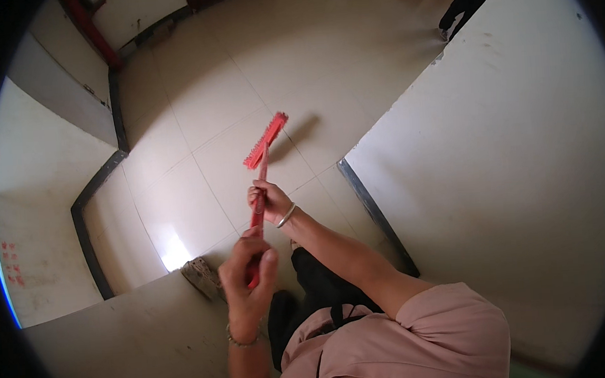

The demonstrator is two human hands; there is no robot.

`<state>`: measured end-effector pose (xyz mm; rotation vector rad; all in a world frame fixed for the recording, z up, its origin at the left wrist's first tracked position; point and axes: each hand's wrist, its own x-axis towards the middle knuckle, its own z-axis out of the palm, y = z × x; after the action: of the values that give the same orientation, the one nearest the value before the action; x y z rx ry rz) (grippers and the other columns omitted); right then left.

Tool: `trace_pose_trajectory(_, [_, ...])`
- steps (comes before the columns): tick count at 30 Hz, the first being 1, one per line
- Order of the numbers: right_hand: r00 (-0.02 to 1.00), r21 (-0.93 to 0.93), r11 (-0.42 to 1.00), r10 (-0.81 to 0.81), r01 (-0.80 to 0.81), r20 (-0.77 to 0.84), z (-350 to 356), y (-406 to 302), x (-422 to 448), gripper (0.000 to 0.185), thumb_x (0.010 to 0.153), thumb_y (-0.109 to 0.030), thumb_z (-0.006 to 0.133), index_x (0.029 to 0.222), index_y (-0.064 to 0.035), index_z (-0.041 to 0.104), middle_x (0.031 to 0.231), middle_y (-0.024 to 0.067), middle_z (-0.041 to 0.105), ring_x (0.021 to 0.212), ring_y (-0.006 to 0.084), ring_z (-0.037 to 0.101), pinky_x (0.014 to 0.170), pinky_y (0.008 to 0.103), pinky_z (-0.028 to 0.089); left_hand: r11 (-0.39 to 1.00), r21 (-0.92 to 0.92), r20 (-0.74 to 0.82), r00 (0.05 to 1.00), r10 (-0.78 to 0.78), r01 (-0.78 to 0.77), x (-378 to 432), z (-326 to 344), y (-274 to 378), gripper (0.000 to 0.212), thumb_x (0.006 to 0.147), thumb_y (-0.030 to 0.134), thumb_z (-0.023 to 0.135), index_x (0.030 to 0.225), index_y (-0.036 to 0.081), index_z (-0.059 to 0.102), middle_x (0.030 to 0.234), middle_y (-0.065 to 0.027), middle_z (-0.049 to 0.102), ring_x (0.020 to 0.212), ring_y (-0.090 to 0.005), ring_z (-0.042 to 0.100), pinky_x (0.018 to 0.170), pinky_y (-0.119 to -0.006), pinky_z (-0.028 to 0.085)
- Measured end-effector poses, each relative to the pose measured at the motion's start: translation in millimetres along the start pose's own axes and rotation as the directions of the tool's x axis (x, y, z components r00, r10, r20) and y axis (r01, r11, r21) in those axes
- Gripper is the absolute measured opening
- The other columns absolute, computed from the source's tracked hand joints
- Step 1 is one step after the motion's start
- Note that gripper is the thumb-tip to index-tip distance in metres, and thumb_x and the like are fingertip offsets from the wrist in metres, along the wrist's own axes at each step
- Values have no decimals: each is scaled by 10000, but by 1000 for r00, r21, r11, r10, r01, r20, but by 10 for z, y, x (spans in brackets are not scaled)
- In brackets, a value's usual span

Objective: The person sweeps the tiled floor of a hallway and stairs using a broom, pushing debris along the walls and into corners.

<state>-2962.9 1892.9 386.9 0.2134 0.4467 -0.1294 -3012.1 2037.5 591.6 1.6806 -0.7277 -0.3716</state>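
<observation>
A long-handled red floor brush (263, 168) slants away in front of me, and both my hands are on its pole. My left hand (247, 270), with a beaded bracelet at the wrist, wraps the pole near its upper end. Further down, my right hand (271, 200) grips the same pole, a metal bangle at its wrist. The brush head (266, 141) has short red bristles or tufts along one side. Its shadow falls on the tiled floor (209, 111) to its right. Whether the head touches the floor, I cannot tell.
A white wall (466, 142) with a dark skirting board (377, 215) runs along my right. Another wall (43, 205) with red writing stands at the left. A worn block (201, 275) sits near my left hand. At the far right is a person (465, 7) in dark trousers.
</observation>
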Motion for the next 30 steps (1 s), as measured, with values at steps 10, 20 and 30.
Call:
trace_pose_trajectory(10, [983,61,998,-15,26,-185,473,-85,-804,65,786,-6,378,777,46,416,793,163,472,796,258,491,742,364,446,846,-522,-143,966,-216,112,561,-247,481,166,853,122,402,703,50,412,524,18,331,481,-66,305,704,-285,390])
trace_pose_trajectory(20, [808,188,929,-162,318,-567,-1117,-238,-1466,82,786,12,347,861,17,380,786,130,468,736,231,509,729,357,450,729,-544,188,907,-377,416,-49,409,-625,124,824,162,486,812,39,467,626,20,411,635,-101,441,749,-294,418])
trace_pose_trajectory(30, [924,-136,974,-216,181,-316,-1847,-130,-976,30,734,13,338,758,-5,342,725,105,406,602,212,442,575,306,444,964,-238,179,981,-78,120,-1040,504,-319,126,802,112,502,808,-13,515,667,6,477,606,-39,403,531,-168,337])
